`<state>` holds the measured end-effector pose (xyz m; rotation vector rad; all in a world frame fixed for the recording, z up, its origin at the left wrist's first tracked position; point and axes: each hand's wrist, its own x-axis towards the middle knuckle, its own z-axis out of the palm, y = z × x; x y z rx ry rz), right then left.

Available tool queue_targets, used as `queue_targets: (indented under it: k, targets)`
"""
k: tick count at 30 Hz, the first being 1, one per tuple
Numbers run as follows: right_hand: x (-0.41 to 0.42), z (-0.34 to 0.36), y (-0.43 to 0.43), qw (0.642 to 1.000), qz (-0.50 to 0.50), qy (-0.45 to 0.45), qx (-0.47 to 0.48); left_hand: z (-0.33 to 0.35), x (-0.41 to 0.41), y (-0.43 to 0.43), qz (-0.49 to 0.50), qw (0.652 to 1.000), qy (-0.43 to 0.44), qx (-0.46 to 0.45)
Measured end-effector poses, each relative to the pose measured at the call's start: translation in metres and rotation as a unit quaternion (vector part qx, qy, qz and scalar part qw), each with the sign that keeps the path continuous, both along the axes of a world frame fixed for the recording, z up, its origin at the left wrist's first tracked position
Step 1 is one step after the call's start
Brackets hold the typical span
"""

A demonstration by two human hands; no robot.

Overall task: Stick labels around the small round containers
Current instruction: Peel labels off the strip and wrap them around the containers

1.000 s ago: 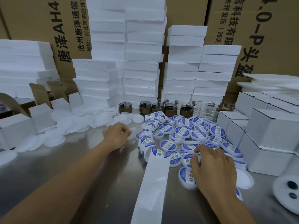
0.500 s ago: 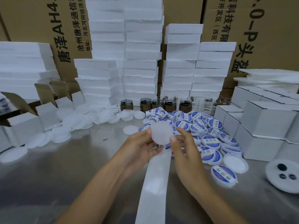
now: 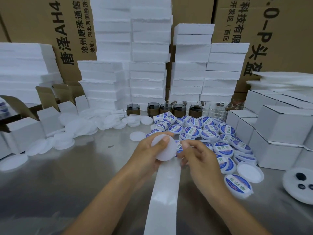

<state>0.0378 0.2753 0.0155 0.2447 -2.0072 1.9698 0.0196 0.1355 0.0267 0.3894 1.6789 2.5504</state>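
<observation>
White plastic and blue print split the desk (image 3: 55,175) into work done and work left. At two o'clock from the hands lies a pile (image 3: 201,131) of containers that already carry blue labels, several dozen by the look of it. At ten o'clock a spread of blanks (image 3: 81,128) carries none, and one more blank (image 3: 138,136) lies apart at eleven o'clock, near the hands.

The left hand (image 3: 145,155) grips a bare container (image 3: 165,150) at the centre, lifted off the desk, with the thumb on its flat face. The right hand (image 3: 201,160), just beside it at three o'clock, pinches what seems to be a thin label (image 3: 197,141) seen edge-on. I cannot tell whether its end is stuck to the rim yet.

A backing strip (image 3: 162,192) runs from under the hands toward six o'clock, and the stretch in view holds no labels.

I judge the task roughly midway: a big batch is labelled, this container is just starting, and a similar heap of blanks remains.
</observation>
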Motion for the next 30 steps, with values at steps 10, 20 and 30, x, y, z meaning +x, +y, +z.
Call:
queue_targets:
  k: [10,20,30]
  targets:
    - [-0.010,-0.013,0.009,0.984,-0.014,-0.034,0.175,-0.003,-0.012,-0.011,0.096,0.989,-0.083,0.080]
    - [-0.011,0.000,0.018,0.989,-0.065,-0.070,-0.117,-0.007,-0.012,-0.013,0.046,0.993,-0.106,-0.002]
    - [-0.005,0.001,0.008,0.991,0.062,-0.064,-0.098,-0.010,-0.007,-0.003,-0.004,0.988,-0.101,-0.117]
